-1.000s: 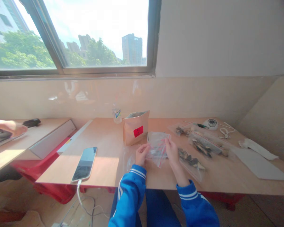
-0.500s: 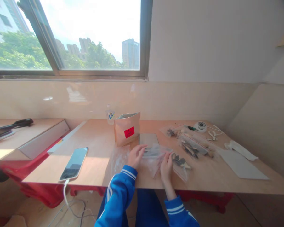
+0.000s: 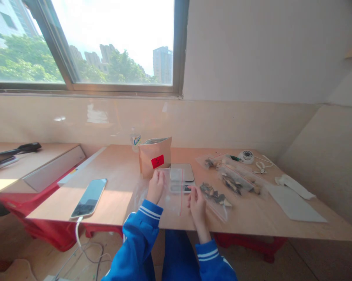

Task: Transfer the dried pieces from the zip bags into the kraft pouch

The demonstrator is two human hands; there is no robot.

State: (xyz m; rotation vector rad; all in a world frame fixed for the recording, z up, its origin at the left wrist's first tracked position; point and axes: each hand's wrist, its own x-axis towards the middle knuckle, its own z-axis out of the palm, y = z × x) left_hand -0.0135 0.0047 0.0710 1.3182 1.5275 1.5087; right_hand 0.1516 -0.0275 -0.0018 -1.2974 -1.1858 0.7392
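Observation:
A clear zip bag (image 3: 173, 201) with a red seal line is spread between my hands, apparently flat and without contents. My left hand (image 3: 156, 186) pinches its left side, fingers closed. Beside the red seal line, my right hand (image 3: 197, 201) has its fingers curled together; whether the bag's lip lies between them is hidden. Behind and partly under the bag sits a small digital scale (image 3: 182, 171). Just right of my right hand lies a zip bag of dried dark and pale slices (image 3: 214, 194). A brown paper pouch (image 3: 152, 156) with a red label stands upright behind my left hand.
More filled zip bags (image 3: 231, 183) lie at right, near a white round camera (image 3: 247, 156), a white sheet (image 3: 296, 205) and a rolled white item (image 3: 294, 186). A charging phone (image 3: 89, 198) lies left. A clear bottle (image 3: 135, 141) stands behind the pouch; more clear plastic (image 3: 139, 195) lies by my left hand.
My left hand has moved left and up, drawing the clear bag flat with its seal line upright. My right hand has shifted slightly left. More of the scale and the filled bag shows.

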